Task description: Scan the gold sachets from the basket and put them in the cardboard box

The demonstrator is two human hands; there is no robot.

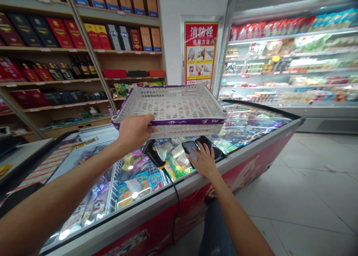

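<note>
A white slatted plastic basket (179, 129) with a purple band around its rim is over the glass top of a chest freezer (134, 211). My left hand (135, 131) is closed on the basket's near rim, close to its left corner. My right hand (206, 162) has its fingers spread over a phone (188, 147) with a lit screen, lying on the glass. Beside the phone lies a flat black device (214, 147), partly covered by my fingers. Left of the phone rests a black handheld scanner (153, 153); its cable hangs over the freezer's front edge.
Packaged frozen goods show through the glass. Shelves with boxed bottles (37, 30) stand at the back left. A red poster (200, 54) hangs on the wall, and a lit refrigerated display (293, 65) is at the right. Tiled floor (302, 196) lies right of the freezer.
</note>
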